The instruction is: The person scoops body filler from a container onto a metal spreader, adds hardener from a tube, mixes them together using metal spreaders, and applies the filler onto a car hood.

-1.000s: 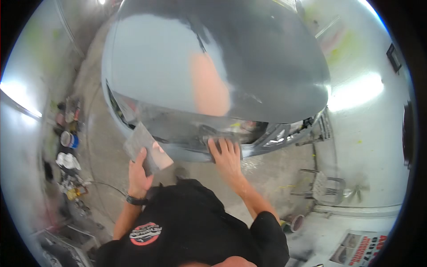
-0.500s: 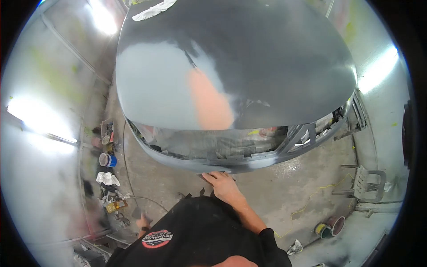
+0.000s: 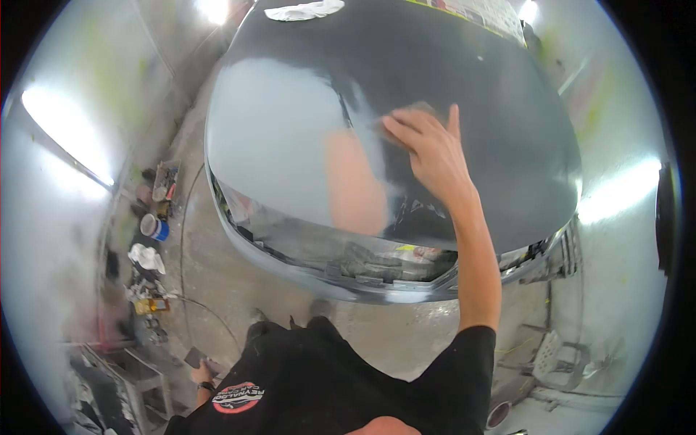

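The car hood (image 3: 507, 167) is dark grey, with a pale grey area on its left and an orange-tan patch (image 3: 355, 181) near the front edge. Reaching over its middle, my right hand (image 3: 435, 148) presses a thin greyish piece of sandpaper (image 3: 423, 106) against the surface; the fingertips are smeared by motion. One finger sticks out to the right, off the paper. Low on the left, beside my body, my left hand (image 3: 204, 370) grips a small dark flat piece that looks like sandpaper (image 3: 193, 357).
A white cloth (image 3: 304, 10) lies at the hood's far left. Below the hood runs the grey bumper (image 3: 362, 290). Along the left wall are a blue-and-white tub (image 3: 154, 227), a tool crate (image 3: 167, 181) and a white rag (image 3: 147, 257). A plastic chair (image 3: 558, 360) stands at right.
My right hand has gone from the bumper's front edge up and forward onto the middle of the hood. My left hand stays low at my side. The view has shifted.
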A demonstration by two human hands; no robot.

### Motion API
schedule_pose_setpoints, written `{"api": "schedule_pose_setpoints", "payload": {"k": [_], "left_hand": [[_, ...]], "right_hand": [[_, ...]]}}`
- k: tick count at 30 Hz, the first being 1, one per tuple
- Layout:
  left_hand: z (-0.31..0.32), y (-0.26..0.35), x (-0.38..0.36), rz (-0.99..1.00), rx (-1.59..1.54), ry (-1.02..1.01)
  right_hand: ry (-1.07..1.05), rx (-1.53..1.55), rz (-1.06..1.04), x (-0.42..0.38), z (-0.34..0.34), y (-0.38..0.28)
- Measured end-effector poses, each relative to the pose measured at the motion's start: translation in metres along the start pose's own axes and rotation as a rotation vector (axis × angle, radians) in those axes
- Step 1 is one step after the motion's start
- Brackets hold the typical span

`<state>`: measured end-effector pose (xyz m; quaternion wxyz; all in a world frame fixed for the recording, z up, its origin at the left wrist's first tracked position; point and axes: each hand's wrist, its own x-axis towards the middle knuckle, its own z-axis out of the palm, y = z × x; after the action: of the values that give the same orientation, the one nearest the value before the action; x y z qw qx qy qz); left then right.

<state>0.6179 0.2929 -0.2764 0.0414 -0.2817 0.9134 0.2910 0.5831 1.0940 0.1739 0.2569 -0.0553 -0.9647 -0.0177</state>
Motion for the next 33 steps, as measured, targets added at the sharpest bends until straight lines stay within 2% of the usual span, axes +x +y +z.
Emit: {"api": "schedule_pose_setpoints", "payload": {"k": [5, 8, 9, 10, 14, 22, 25, 28, 31, 33], "left_hand": [[-0.002, 0.011, -0.055, -0.212, -0.285, -0.050], [0.003, -0.013, -0.079, -0.288, -0.026, 0.096], [0.003, -0.024, -0.089, -0.307, 0.046, 0.125], [0.006, -0.052, -0.085, -0.217, 0.172, 0.019], [0.004, -0.072, -0.110, -0.255, 0.174, 0.061], [0.003, -0.024, -0.086, -0.284, -0.089, 0.002], [0.007, -0.010, -0.062, -0.281, -0.168, -0.068], [0.020, 0.001, -0.034, -0.171, -0.094, -0.006], [0.060, -0.020, 0.032, -0.158, -0.060, 0.000], [0.066, 0.007, 0.050, -0.256, -0.615, -0.230]], "right_hand": [[-0.118, -0.099, -0.215, 0.076, 0.054, 0.033], [-0.178, -0.121, -0.281, 0.085, 0.059, 0.033], [-0.201, -0.126, -0.287, 0.080, 0.057, 0.033], [-0.224, -0.130, -0.293, 0.074, 0.056, 0.032], [-0.266, -0.174, -0.347, 0.033, 0.043, 0.031], [-0.367, -0.300, -0.459, -0.032, 0.001, 0.009], [-0.386, -0.339, -0.417, -0.053, -0.029, -0.020], [-0.265, -0.154, -0.181, -0.071, -0.064, -0.079], [-0.150, 0.212, 0.006, -0.109, -0.051, -0.137], [-0.096, 0.518, 0.155, -0.131, -0.021, -0.185]]}}
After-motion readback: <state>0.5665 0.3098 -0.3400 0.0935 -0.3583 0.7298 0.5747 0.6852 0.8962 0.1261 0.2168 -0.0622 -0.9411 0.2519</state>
